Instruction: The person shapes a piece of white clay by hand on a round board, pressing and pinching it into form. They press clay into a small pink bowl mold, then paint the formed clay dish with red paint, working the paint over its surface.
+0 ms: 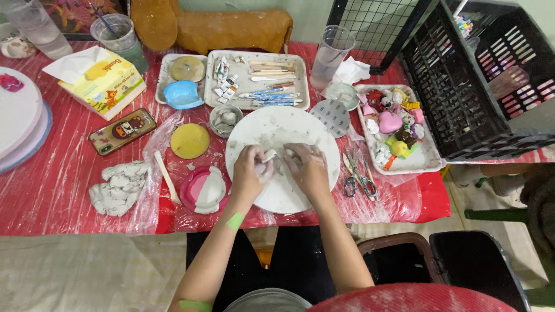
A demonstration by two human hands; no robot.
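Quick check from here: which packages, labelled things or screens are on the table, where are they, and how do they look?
Tissue box: far left, yellow and white carton, tissue sticking out.
Phone: before the box, face down, cartoon-figure case.
Paint tubes: small white labelled tubes in the middle tray.

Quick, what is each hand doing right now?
Left hand: closed on a small lump of white clay.
Right hand: curled, pressing clay on the round white board.

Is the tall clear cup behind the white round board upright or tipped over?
Upright. The clear cup stands on its base on the red table, open rim facing up.
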